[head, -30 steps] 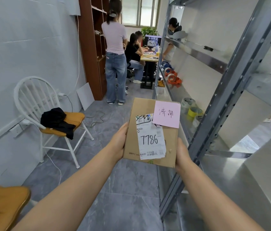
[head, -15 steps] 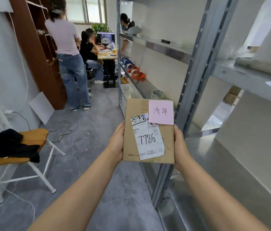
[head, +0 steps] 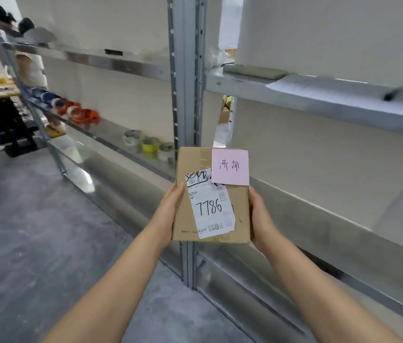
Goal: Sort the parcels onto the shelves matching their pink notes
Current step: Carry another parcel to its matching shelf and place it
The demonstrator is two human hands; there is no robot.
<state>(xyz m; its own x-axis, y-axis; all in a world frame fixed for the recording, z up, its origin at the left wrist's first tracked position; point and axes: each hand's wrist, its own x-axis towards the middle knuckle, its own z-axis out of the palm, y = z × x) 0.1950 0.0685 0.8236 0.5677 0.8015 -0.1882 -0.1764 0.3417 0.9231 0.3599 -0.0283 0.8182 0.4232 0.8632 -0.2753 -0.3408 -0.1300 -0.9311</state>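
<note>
One box (head: 210, 196) held up in front of the metal shelves (head: 185, 95), with its flat face toward the camera. Long side up and down, top edge tipped a little away. One pink note (head: 230, 167) stuck on the top right corner, with two hand-written signs on it. One white label (head: 210, 206) below and left of the note, a bit crooked, marked 7786 in big black numbers.

Two hands, one on each side of the box. Left hand (head: 168, 214) pressed flat along the left edge, thumb on the front — gripping the box. Right hand (head: 261, 219) wrapped on the right edge, gripping the box too. Both arms bare and stretched forward.

Box in the air, not on any shelf, just in front of the upright post.

On the shelf to the left: three rolls of tape (head: 149, 144) close together — grey, yellow, grey. Farther back, more tape rolls (head: 79, 112), orange and blue, too blurry to count.
</note>
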